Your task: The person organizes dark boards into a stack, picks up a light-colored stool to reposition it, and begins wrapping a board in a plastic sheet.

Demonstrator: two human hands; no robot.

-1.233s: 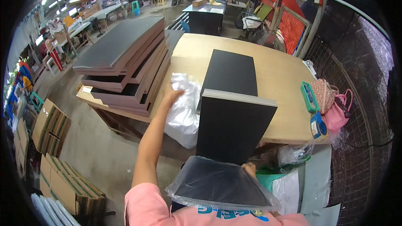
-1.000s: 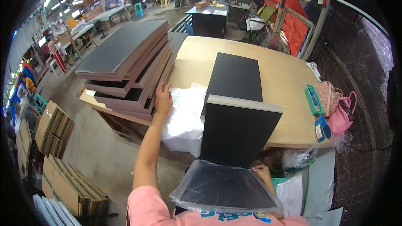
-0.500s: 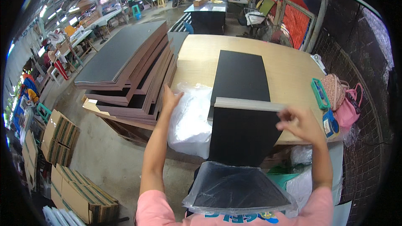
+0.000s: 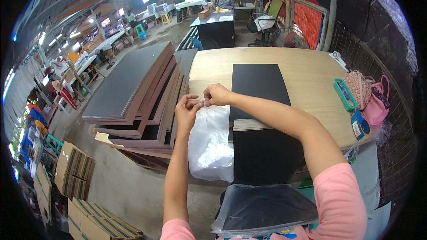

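Note:
On the table's near edge lies a stack of clear plastic bags (image 4: 211,138), whitish and shiny. At its far edge my left hand (image 4: 187,109) and my right hand (image 4: 217,95) come together, both with fingers closed on the thin plastic. My right forearm reaches across two black boards (image 4: 260,78), laid one beyond the other. Between them runs a pale, ridged strip (image 4: 250,124), like the edge of stacked sheets, partly hidden by that arm. Close to my body rests a dark panel (image 4: 269,206) wrapped in clear plastic.
A tall stack of dark boards with brown edges (image 4: 129,84) stands left on the wooden table (image 4: 329,75). At right lie a teal basket (image 4: 345,94), a pink bag (image 4: 377,106) and a blue tape roll (image 4: 360,123). Folded cardboard boxes (image 4: 73,169) stand on the floor.
My right hand has swung left from beside the pale strip to the bags' far edge. My left hand has moved from the bags' left side to meet it, and both now pinch the plastic.

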